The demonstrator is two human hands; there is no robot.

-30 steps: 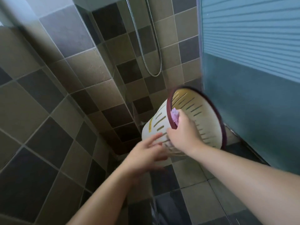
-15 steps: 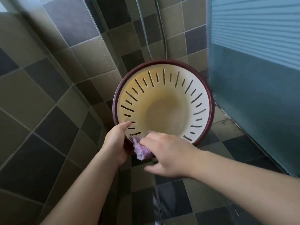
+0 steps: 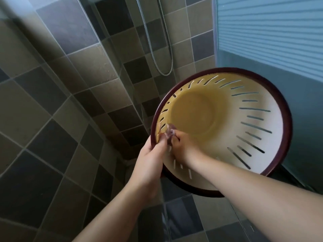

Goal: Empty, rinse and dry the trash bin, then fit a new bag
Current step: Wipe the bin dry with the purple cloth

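The trash bin (image 3: 262,151) is cream plastic with slotted walls and a dark red rim. It is held up in the air with its open mouth turned toward me, and its inside is empty. My left hand (image 3: 148,165) grips the rim at the lower left, thumb over the edge. Inside the bin, my right hand (image 3: 181,145) presses a small purple cloth (image 3: 169,133) against the left inner wall, fingers curled round it.
Tiled shower walls (image 3: 52,102) in brown and dark grey fill the left and back. A metal shower hose (image 3: 166,49) hangs in a loop at the back. A frosted blue-grey panel (image 3: 271,41) stands on the right. Tiled floor (image 3: 183,215) lies below.
The bin has turned from sideways to mouth-toward-me and come closer. My right hand went from the rim into the bin with the cloth. My left hand took hold of the rim.
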